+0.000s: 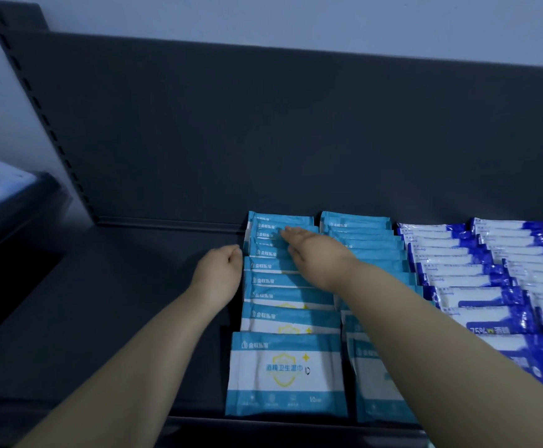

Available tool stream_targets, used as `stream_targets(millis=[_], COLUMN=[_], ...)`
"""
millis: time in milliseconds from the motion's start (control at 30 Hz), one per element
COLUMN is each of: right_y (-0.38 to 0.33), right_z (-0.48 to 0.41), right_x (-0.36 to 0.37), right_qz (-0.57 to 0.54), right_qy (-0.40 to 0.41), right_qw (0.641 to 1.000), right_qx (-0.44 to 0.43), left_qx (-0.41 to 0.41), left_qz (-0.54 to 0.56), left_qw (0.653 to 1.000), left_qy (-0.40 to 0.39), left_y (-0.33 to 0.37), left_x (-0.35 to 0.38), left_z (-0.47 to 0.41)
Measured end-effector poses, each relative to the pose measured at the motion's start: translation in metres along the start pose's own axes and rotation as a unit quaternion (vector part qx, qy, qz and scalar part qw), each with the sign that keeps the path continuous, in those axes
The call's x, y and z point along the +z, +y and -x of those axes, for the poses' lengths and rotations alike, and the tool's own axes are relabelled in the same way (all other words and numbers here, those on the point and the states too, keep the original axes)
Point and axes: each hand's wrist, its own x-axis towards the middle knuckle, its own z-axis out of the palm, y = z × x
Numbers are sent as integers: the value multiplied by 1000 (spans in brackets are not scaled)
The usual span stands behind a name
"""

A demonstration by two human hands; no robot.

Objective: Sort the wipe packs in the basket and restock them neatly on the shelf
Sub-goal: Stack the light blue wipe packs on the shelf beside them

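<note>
Dark grey metal shelving fills the view: a flat shelf [128,286] with a tall back panel [231,124], a slotted upright [37,103] at its left end and a pale wall [296,17] above. Four rows of wipe packs stand on the right part of the shelf, each running from the front lip to the back panel, the packs leaning back and overlapping one another.

The two left rows are light-blue wipe packs [284,373] with a white band and a yellow shield emblem. The second of these rows [360,240] is partly hidden by the right forearm. Just beside them on the right are two rows of dark-blue-and-white wipe packs [457,263], running out of view at the right edge.

The left hand [220,270] sits against the left edge of the leftmost row, about halfway back. Its fingers are curled in. Whether they pinch a pack's edge or only press against it cannot be told.

The right hand [315,250] reaches across to the same row further back. Its fingers [291,232] are straight and lie flat on the packs' top edges, gripping nothing.

At the far left edge a dark box-like object [11,215] stands apart from the shelf with something pale blue on top, too blurred to identify.
</note>
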Motion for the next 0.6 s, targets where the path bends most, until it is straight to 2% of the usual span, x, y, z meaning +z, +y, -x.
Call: stream_targets(millis=[133,233,367,600], right_y=[2,2,0,0], right_z=[-4,-9,-15,-12], right_x=[-5,-10,-7,0], right_qz=[14,14,36,59], right_qy=[1,-25,-53,-35], right_qw=[999,998,996,997], right_qx=[41,62,60,46], left_qx=[-95,-123,-117,-79], left_qz=[132,231,226,147], left_qw=[986,964,964,983], left_qy=[-39,-52,-73,-77], left_y=[2,5,14,17], left_x=[0,4,11,7], left_z=[-29,-43,-44,-35])
